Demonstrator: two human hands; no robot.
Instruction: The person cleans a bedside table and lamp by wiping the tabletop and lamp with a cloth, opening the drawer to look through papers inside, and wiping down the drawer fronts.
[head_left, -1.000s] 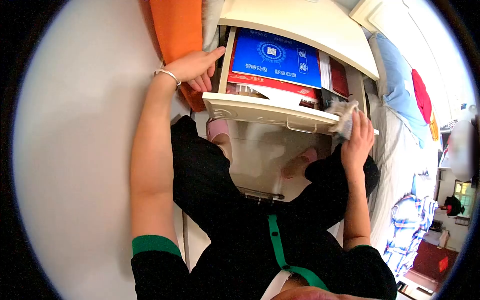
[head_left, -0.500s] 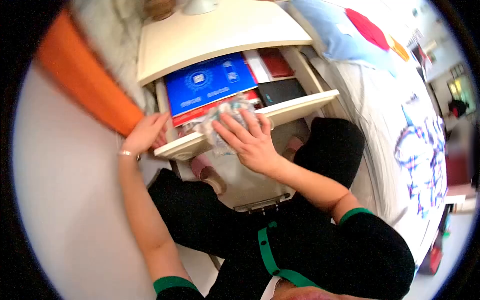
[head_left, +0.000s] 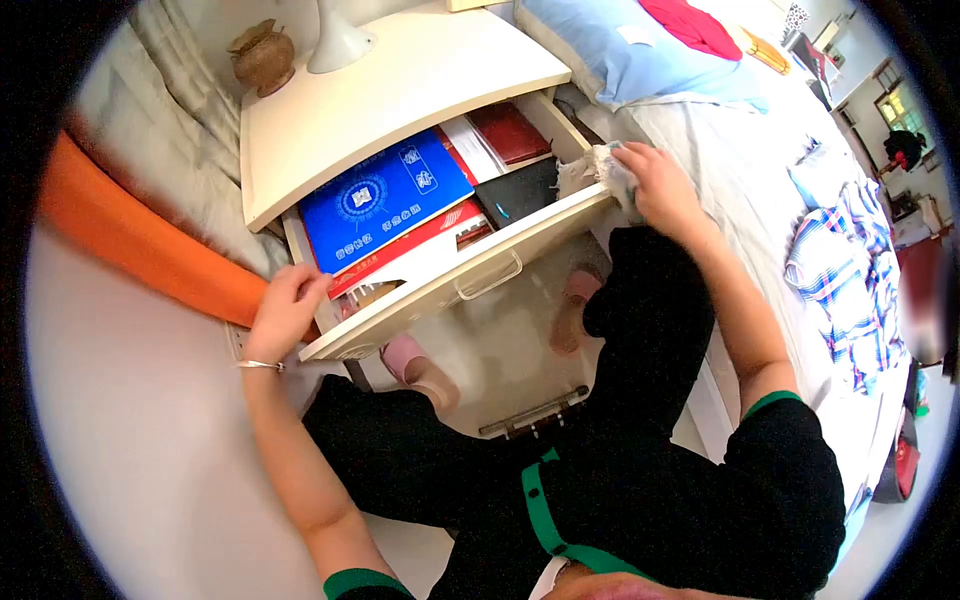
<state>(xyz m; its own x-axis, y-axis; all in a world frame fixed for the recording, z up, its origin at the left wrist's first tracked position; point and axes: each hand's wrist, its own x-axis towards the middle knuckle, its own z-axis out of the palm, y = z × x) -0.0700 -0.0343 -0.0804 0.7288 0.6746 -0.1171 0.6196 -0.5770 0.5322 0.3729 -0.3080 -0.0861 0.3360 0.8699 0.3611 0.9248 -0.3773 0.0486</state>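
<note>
Cloth [head_left: 618, 183] moved rightward along drawer [head_left: 440, 301], clutched by right hand [head_left: 660, 190], left hand [head_left: 290, 312] half-open alongside

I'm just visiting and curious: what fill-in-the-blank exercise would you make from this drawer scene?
The right hand holds a cloth at the end of the drawer front nearer the ____.
The large cover lying uppermost in the drawer is ____.
The fabric hanging beside the left hand is ____.
The slippers are ____.

Missing words: bed; blue; orange; pink.

Right hand [head_left: 655, 185] gripping — left hand [head_left: 290, 308] curled, arms apart
</note>
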